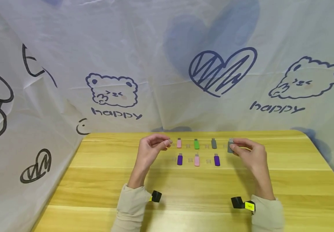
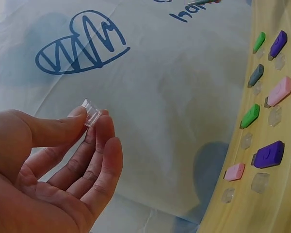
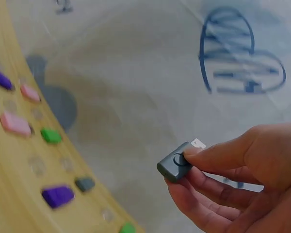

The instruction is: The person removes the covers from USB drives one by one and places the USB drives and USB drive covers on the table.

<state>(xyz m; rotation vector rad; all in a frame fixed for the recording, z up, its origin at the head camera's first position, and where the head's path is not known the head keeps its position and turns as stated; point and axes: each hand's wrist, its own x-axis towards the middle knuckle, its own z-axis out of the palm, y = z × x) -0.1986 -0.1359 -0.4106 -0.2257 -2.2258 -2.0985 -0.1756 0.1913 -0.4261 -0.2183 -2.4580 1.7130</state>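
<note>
Thumb and fingers of my left hand (image 1: 150,149) pinch a small clear plastic cap (image 2: 92,115), held up off the table. On the other side, my right hand (image 1: 252,155) pinches a grey USB flash drive (image 3: 174,164) between thumb and fingers, its metal plug (image 3: 198,143) bare. Between the hands, two rows of uncapped flash drives lie on the table. The far row shows a pink drive (image 1: 179,143), a green drive (image 1: 196,144) and a grey drive (image 1: 214,143); nearer are a purple drive (image 1: 179,159), a pink drive (image 1: 197,160) and another purple drive (image 1: 217,160).
Loose clear caps, such as one cap (image 1: 190,160), lie beside the drives on the wooden table (image 1: 190,190). In the left wrist view another green drive (image 2: 259,42) lies at the row's far end. A printed white cloth (image 1: 155,64) hangs behind the table and at its sides.
</note>
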